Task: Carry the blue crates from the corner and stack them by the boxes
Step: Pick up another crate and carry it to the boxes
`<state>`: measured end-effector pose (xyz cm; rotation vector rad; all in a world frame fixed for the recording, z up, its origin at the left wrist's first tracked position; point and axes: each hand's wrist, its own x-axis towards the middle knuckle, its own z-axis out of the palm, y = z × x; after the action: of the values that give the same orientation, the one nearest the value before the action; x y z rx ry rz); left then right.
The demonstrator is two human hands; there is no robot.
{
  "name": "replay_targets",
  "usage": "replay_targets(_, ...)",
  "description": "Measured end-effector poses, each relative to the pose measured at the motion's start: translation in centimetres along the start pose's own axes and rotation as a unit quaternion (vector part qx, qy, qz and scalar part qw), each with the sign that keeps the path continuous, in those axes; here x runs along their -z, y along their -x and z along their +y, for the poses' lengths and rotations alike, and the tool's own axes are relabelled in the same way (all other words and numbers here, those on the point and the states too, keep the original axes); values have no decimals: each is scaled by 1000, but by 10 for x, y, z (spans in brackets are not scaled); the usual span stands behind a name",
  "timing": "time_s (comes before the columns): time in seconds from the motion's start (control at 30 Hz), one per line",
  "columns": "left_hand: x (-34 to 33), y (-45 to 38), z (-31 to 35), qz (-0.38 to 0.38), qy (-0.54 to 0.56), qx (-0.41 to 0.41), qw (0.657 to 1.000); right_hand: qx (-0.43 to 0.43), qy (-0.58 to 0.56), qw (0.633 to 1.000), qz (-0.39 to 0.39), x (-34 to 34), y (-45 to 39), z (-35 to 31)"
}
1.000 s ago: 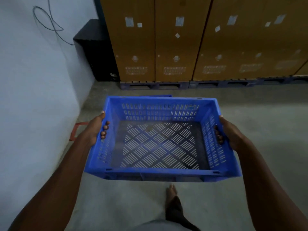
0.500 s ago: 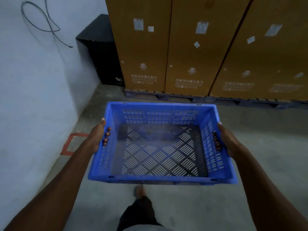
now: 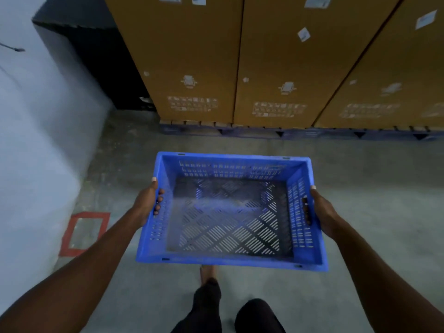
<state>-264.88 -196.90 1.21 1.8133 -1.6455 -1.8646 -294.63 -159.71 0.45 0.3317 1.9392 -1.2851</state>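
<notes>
Blue crate (image 3: 230, 212), open-topped, held in the air in front of the person, above the concrete floor (image 3: 372, 188). Its base is a lattice of diagonal slots; its walls carry rows of short vertical slots. The crate holds nothing. No moulded brand or lettering can be read on it.

Left hand (image 3: 146, 203): its grip is clamped on the crate's left wall, thumb over the rim, fingertips (image 3: 159, 203) curled through the handle slot to the inside. Right hand (image 3: 324, 215): clamped likewise on the crate's right wall, thumb on the rim, fingertips showing dark in the handle slot.

Beyond the crate's far wall, well apart from it, stand tall brown cardboard boxes (image 3: 192, 56) in a row, side by side and touching. They rest on a low dark pallet (image 3: 288, 133). Each box face bears a small printed symbol and, lower down, a block of printed text; small white stickers sit higher up. All of this printing is too blurred to read.

Left of the boxes, a black cabinet (image 3: 96, 56) stands against a pale wall (image 3: 36, 140). On the floor left of the crate, at the foot of the wall, lies a rectangle of red tape (image 3: 69, 236). Nearer than the crate's near wall, a bare foot (image 3: 207, 272) and dark-clad legs show.
</notes>
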Motion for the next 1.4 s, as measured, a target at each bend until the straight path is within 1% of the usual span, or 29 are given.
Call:
replay_targets(0.17,-44,-117,6,5,-7,28,1000,-37,9,999,5,-32,-124,-3)
replay_targets(0.37,-103,-245,-26,12,-21,47,999,-50,18,999,6,-63,-273,28)
replay_targets(0.47,-125,-308,-51,16,-33,51,998,-59,21,998,3,-78,-336,49)
replay_targets(0.57,-144,-365,-74,2,-41,58,997,-54,19,998,7,-89,-389,68)
replay_targets(0.7,-170,-426,-94,12,-57,38,998,-53,22,998,8,-102,-448,91)
replay_targets(0.77,-182,-446,-98,20,-64,30,997,-52,21,998,10,-106,-469,99)
replay_targets(1.0,-212,-488,-108,10,-58,34,998,-40,15,999,28,-111,-516,109)
replay_targets(1.3,-211,-509,-133,58,-45,41,996,-24,10,999,21,-126,-525,110)
replay_targets(1.4,-208,-511,-134,52,-37,39,997,-23,10,999,31,-129,-527,111)
